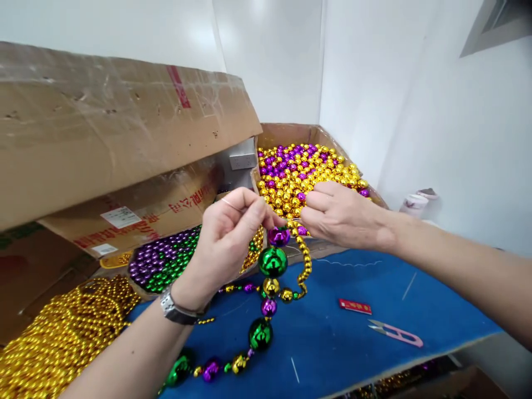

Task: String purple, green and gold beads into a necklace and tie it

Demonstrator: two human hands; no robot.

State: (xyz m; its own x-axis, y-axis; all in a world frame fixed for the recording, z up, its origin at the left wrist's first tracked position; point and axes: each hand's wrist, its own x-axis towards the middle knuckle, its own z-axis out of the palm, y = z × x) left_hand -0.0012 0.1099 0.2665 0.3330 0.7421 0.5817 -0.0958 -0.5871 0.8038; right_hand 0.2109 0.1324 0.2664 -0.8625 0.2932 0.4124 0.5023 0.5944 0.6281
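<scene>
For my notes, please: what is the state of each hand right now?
Left hand: closed, pinching the bead string.
Right hand: closed; what it holds cannot be told.

Bead strand (272,262): shiny, mixed szs; lg grn, med purp & gold, sm spacers btwn. Upper end raised, hangs approx. vert.; lower part curves L over blue tabletop (332,349). Sm-gold run (306,260) bows out R side; mixed-col. sect. trails L behind.
</scene>
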